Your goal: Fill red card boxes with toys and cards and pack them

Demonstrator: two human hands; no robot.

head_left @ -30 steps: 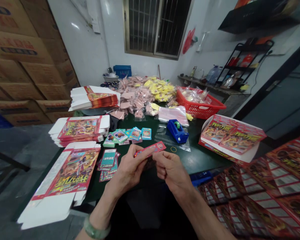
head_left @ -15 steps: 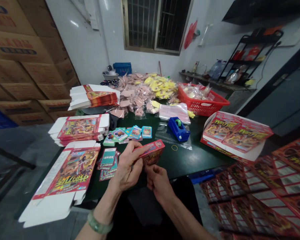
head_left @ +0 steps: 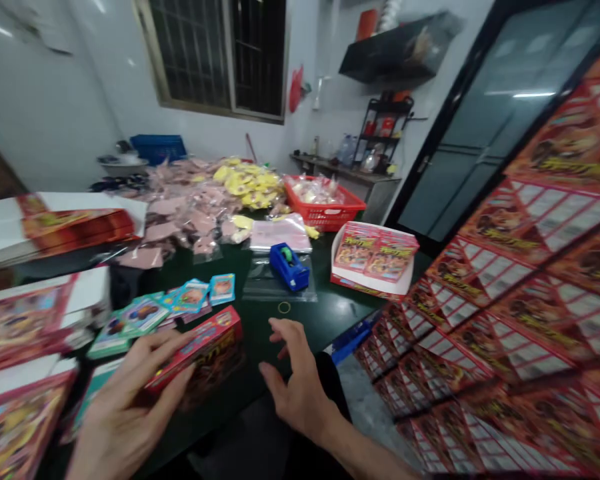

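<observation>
My left hand (head_left: 135,400) grips a small red printed card box (head_left: 215,343) at its near end, thumb on one side and fingers over the top. To the right of the box, my right hand (head_left: 295,380) hangs above the table edge with fingers apart and nothing in them. A thin yellow rubber band (head_left: 284,307) lies on the dark green table (head_left: 330,320) just beyond that hand. Fanned piles of picture cards (head_left: 145,313) lie behind the box, and more cards are partly hidden under my left hand.
A blue tape dispenser (head_left: 289,267) rests on clear plastic bags. An open carton (head_left: 375,260) holds finished red boxes. Flat box blanks (head_left: 20,320) are stacked at left. Tall stacks of red boxes (head_left: 480,320) rise at right. Bagged pink and yellow pieces and a red basket (head_left: 330,215) stand behind.
My view has turned to the right. My right hand has let go of the red box and moved away from it, its fingers opening. My left hand keeps hold of the box.
</observation>
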